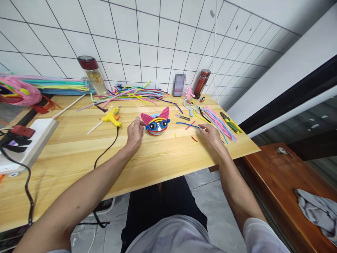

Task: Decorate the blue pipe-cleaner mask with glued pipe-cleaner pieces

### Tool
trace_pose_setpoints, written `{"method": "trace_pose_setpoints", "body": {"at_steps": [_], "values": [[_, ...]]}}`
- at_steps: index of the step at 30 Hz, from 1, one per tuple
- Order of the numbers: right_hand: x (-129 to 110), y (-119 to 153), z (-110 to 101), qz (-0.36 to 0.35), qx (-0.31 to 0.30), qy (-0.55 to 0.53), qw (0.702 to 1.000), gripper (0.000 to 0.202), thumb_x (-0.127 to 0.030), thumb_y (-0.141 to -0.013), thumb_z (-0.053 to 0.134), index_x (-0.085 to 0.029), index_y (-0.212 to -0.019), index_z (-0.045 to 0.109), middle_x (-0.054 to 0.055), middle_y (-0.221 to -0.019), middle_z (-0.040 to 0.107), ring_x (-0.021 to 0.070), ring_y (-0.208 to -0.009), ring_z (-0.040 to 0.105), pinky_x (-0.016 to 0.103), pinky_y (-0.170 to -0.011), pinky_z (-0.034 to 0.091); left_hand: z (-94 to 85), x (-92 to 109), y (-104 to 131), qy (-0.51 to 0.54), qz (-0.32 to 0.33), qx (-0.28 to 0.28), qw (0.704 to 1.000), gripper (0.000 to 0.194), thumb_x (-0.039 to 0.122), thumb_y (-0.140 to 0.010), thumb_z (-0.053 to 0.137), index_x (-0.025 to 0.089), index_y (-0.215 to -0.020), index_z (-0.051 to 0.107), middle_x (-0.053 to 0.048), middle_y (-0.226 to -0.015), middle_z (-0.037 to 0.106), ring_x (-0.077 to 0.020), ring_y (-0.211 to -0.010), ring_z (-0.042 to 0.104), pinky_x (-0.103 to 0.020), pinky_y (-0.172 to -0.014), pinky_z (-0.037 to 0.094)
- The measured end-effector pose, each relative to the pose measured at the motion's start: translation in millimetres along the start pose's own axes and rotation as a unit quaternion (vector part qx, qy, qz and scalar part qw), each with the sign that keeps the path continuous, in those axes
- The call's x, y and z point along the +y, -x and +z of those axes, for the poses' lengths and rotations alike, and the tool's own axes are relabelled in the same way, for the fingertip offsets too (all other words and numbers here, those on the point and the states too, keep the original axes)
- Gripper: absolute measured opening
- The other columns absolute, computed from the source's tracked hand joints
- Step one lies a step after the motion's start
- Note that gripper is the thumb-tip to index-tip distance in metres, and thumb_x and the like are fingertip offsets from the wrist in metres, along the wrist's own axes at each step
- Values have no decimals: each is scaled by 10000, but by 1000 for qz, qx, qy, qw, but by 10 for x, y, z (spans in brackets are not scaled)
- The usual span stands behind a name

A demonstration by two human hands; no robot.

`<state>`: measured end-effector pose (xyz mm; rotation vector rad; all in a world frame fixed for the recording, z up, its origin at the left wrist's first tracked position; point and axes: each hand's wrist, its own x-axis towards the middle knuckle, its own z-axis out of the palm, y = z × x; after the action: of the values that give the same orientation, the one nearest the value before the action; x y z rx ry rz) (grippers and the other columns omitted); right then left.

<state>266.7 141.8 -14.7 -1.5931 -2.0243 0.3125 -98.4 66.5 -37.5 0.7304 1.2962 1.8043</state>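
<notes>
The cat head (157,127) sat on the counter (152,154), at twelve o'clock from me. My left hand (135,133), fingers curled, was at its eight o'clock, by a pink ear (145,119); I could not tell whether I pinched it. My right hand (211,135), fingers bent, met a blue stem (185,123) at three o'clock, its grip unclear. The glue gun (113,117) lay at nine, a heap of stems (134,94) at eleven

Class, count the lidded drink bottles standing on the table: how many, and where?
2: a clear bottle at the back left of the table, beside loose pipe cleaners; a red bottle at the back right.
</notes>
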Motion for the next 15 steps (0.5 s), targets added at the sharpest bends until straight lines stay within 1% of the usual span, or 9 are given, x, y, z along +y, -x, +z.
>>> {"method": "trace_pose_setpoints", "body": {"at_steps": [3, 5, 7, 9, 11, 13, 15], "values": [[-48, 70, 14, -21, 7, 38, 999, 378, -296, -938, 598, -185, -1247, 785, 156, -1242, 768, 289, -1106, 707, 437, -1021, 532, -5, -1, 5, 2, 6, -5, 1000, 487, 578, -955, 621, 200, -659, 537, 87, -453, 293, -68, -377, 222, -200, -378, 160], [-99, 130, 15, -24, 19, 62, 998, 374, -310, -955, 590, -177, -1251, 777, 169, -1238, 752, 303, -1136, 694, 427, -1006, 526, -5, -3, 2, 0, 5, -5, 1000, 486, 577, -957, 617, 200, -659, 538, 85, -453, 295, -69, -377, 224, -203, -379, 160], [-157, 198, 16, -24, 10, 82, 996, 316, -303, -958, 584, -190, -1168, 792, 150, -1154, 760, 291, -1067, 703, 399, -939, 528, -2, -4, -4, -3, 0, 0, 1000, 487, 562, -967, 603, 204, -648, 521, 84, -450, 293, -67, -375, 219, -204, -381, 160], [-211, 263, 28, -31, -21, 100, 994, 233, -303, -949, 600, -208, -1035, 794, 116, -1043, 765, 267, -962, 702, 369, -860, 517, 3, -4, -9, -1, -6, 3, 1000, 492, 552, -975, 591, 209, -636, 494, 83, -448, 291, -65, -373, 211, -203, -381, 158], [-254, 315, 62, -39, -53, 117, 991, 177, -315, -939, 624, -220, -964, 771, 94, -999, 768, 252, -912, 693, 349, -810, 496, 6, -4, -12, 4, -6, 6, 1000, 496, 559, -979, 584, 211, -639, 485, 85, -448, 289, -64, -372, 204, -203, -382, 156], [-284, 347, 116, -37, -69, 131, 988, 156, -308, -940, 627, -225, -982, 753, 93, -1027, 777, 253, -921, 697, 341, -792, 483, 5, -4, -13, 8, -3, 7, 1000, 487, 566, -978, 586, 209, -656, 507, 87, -451, 292, -66, -374, 206, -203, -383, 159], [-303, 359, 174, -35, -76, 139, 987, 175, -267, -956, 593, -224, -1038, 742, 106, -1080, 784, 264, -946, 708, 345, -791, 482, 1, -4, -13, 10, -1, 10, 1000, 472, 558, -978, 585, 204, -670, 529, 86, -457, 301, -68, -378, 216, -202, -385, 162]]}}
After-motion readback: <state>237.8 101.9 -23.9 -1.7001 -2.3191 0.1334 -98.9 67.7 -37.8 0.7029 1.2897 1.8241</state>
